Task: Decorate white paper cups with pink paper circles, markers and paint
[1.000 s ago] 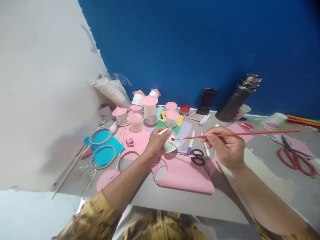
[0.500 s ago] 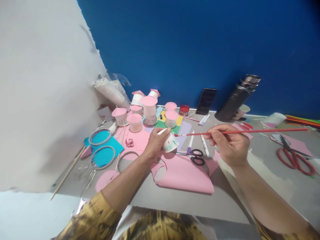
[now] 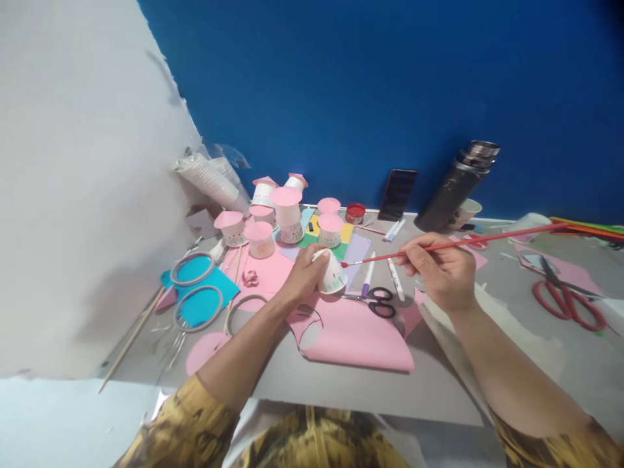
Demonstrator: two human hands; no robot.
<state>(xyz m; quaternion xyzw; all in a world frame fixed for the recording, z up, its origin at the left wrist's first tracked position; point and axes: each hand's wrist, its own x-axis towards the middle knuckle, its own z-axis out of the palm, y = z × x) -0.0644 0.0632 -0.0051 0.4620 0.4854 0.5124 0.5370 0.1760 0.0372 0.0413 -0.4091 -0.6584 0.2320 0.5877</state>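
Note:
My left hand point(image 3: 308, 272) is closed around a white paper cup point(image 3: 333, 275) held upside down, with green and red marks near its rim. In my right hand point(image 3: 441, 268) is a long red paintbrush point(image 3: 492, 238), pinched near its lower part. The brush's red tip sits at the cup's right side; whether it touches cannot be made out. Below the cup lies a pink paper sheet point(image 3: 361, 344) with a curled edge. Black-handled scissors point(image 3: 381, 302) rest on it, beside a purple-capped marker point(image 3: 369, 278). A small jar of red paint point(image 3: 355, 212) stands farther back.
Several decorated cups with pink paper tops, one a two-cup stack point(image 3: 286, 211), stand at the back left. Behind are nested paper cups point(image 3: 209, 179), a phone point(image 3: 397, 195) and a dark flask point(image 3: 458, 188). Red-handled scissors point(image 3: 568, 304) lie right; grey rings point(image 3: 199, 309) left.
The cup has turned slightly in my left hand. The brush's back end has tilted up, and my right hand has shifted a little. The whole view has moved slightly.

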